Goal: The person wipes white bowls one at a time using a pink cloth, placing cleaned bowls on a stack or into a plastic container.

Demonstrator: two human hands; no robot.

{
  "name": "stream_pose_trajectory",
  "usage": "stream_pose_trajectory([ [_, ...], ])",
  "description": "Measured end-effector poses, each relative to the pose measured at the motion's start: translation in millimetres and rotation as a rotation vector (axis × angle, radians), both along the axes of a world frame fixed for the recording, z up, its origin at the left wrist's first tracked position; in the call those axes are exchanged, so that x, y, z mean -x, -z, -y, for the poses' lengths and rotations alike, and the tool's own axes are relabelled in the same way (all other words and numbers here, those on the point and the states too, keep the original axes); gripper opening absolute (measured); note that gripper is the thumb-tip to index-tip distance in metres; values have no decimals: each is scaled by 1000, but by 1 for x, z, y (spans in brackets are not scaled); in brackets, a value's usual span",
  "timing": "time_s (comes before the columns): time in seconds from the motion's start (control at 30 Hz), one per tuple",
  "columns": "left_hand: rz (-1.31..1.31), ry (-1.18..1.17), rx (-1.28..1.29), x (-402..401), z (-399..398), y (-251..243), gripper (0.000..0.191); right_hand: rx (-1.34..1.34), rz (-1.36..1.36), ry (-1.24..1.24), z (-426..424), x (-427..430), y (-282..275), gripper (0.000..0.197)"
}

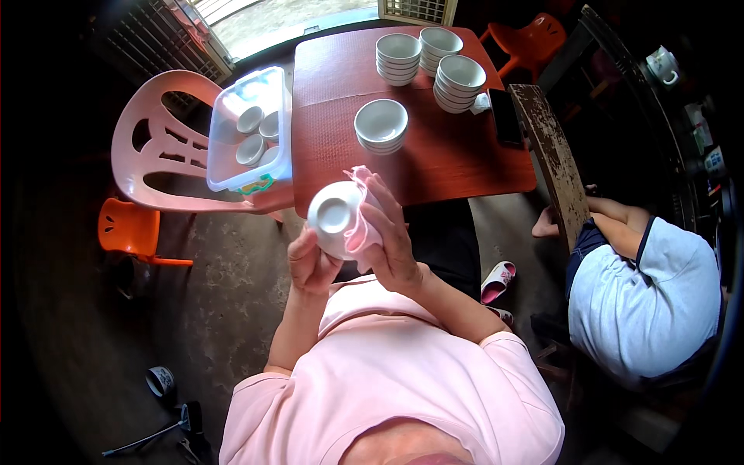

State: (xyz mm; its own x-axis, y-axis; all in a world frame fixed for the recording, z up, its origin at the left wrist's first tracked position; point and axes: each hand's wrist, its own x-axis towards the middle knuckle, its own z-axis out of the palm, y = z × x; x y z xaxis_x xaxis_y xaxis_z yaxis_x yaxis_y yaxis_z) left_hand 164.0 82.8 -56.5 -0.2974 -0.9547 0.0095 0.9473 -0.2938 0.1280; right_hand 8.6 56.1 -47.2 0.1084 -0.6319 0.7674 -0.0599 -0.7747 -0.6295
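My left hand grips the rim of a white bowl, whose round foot faces the camera. My right hand presses a pink cloth against the bowl's right side. Beyond my hands, a short stack of white bowls stands on the red table. Farther back are three taller stacks: one on the left, one behind and one at the right. Left of the table, a clear plastic bin holds several white bowls.
The bin rests on a pink plastic chair. A dark phone and a crumpled white tissue lie near the table's right edge. A worn wooden bench stands beside it, with a seated person at the right. An orange stool stands left.
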Motion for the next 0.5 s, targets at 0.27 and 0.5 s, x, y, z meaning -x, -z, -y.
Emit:
stream_pose_trajectory([
  [0.27,626,31,164,20,-15,-32,66,-581,-360,-664,43,30,-59,31],
  [0.5,1285,-227,287,31,-10,8,31,-1191,1097,-657,30,-1,3,33],
])
